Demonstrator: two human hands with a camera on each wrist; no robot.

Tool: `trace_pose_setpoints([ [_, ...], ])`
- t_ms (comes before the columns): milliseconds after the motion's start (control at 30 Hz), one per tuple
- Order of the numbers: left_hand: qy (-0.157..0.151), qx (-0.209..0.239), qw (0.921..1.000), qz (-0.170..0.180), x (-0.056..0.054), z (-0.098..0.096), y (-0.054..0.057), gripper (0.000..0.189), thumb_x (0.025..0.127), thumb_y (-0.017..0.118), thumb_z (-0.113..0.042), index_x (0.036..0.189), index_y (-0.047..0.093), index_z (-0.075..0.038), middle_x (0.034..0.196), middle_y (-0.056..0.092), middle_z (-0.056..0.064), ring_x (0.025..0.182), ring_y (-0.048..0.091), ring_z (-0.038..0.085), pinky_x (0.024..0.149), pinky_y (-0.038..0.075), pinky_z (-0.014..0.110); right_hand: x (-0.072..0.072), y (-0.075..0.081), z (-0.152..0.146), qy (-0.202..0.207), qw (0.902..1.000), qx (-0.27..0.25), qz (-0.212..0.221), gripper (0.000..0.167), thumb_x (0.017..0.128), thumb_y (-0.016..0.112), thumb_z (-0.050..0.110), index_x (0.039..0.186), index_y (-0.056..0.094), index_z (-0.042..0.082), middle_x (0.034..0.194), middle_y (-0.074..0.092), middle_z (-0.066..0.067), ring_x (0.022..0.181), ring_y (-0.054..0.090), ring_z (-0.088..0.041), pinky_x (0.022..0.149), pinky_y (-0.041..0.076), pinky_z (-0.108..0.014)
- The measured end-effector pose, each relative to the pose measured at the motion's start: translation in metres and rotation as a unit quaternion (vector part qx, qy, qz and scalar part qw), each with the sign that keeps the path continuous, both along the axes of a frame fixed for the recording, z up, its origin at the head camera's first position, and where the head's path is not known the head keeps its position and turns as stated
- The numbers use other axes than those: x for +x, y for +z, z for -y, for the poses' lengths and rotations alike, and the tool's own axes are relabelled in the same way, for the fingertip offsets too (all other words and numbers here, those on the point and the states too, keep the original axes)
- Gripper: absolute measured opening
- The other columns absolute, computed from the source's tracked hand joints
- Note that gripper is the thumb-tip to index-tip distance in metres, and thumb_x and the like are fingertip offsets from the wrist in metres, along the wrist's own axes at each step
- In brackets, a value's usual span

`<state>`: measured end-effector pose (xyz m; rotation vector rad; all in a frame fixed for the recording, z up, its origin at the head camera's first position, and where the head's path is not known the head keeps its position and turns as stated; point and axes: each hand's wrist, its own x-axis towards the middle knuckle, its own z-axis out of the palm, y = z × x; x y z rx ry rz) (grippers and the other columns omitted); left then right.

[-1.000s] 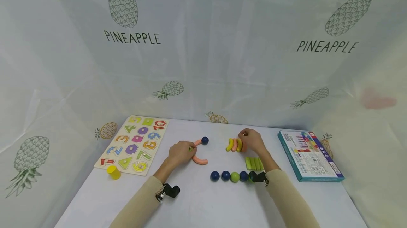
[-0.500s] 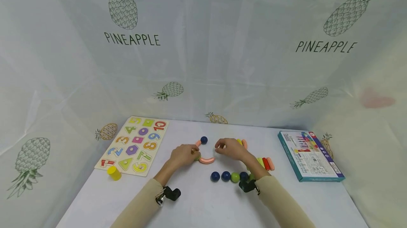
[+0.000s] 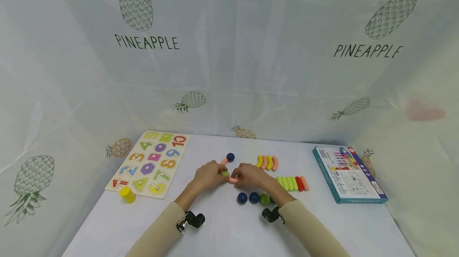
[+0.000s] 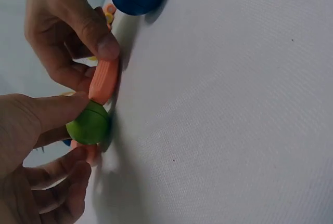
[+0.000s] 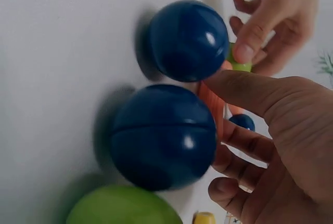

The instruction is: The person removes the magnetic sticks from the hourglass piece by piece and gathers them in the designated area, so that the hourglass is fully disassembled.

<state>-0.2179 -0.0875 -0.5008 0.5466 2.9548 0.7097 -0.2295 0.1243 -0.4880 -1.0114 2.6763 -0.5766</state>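
My left hand grips a small green ball between thumb and fingers at the middle of the table. Facing it, my right hand pinches a salmon-coloured curved stick, whose near end meets the ball in the left wrist view. A second salmon curved stick runs from the ball's far side toward a dark blue ball. Closer to the person lies a row of balls, among them a blue ball, another blue ball and a green ball, beneath the right wrist.
Yellow and salmon curved sticks lie at the back. Several straight green sticks, a red stick and a salmon stick line up right of centre. A number puzzle board and yellow cylinder stand left, a flat box right.
My right hand has moved left and nearer from the curved sticks at the back, and now pinches the salmon stick. My left hand stays at the green ball.
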Motion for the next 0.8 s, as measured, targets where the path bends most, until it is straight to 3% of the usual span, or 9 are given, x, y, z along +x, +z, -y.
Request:
trace_pose_setpoints([
  [300, -0.026, -0.002, 0.999, -0.037, -0.004, -0.003, 0.0, 0.03, 0.083, 0.083, -0.032, 0.11, 0.08, -0.019, 0.103, 0.065, 0.001, 0.075, 0.055, 0.011, 0.058, 0.047, 0.029, 0.0, 0.001, 0.014, -0.025, 0.9995, 0.019, 0.001, 0.018, 0.089, 0.079, 0.033, 0.098, 0.075, 0.019, 0.082, 0.057, 0.009, 0.073, 0.052, -0.008, 0.067, 0.045, -0.024],
  [600, -0.052, 0.017, 0.998, -0.031, -0.011, -0.003, -0.003, 0.026, 0.084, 0.083, -0.025, 0.109, 0.08, -0.016, 0.102, 0.07, 0.001, 0.085, 0.058, 0.011, 0.07, 0.051, 0.031, -0.003, 0.001, 0.014, -0.021, 0.9992, 0.032, -0.008, 0.017, 0.091, 0.076, 0.036, 0.097, 0.073, 0.02, 0.081, 0.056, 0.011, 0.073, 0.051, -0.008, 0.066, 0.044, -0.025],
  [800, -0.045, 0.022, 0.9984, -0.027, -0.01, -0.002, -0.003, 0.026, 0.085, 0.081, -0.02, 0.11, 0.079, -0.013, 0.104, 0.07, 0.004, 0.087, 0.062, 0.016, 0.072, 0.053, 0.036, -0.003, 0.004, 0.01, -0.011, 0.9997, 0.01, 0.021, 0.012, 0.095, 0.071, 0.031, 0.1, 0.074, 0.02, 0.084, 0.059, 0.012, 0.075, 0.053, -0.008, 0.07, 0.045, -0.026],
])
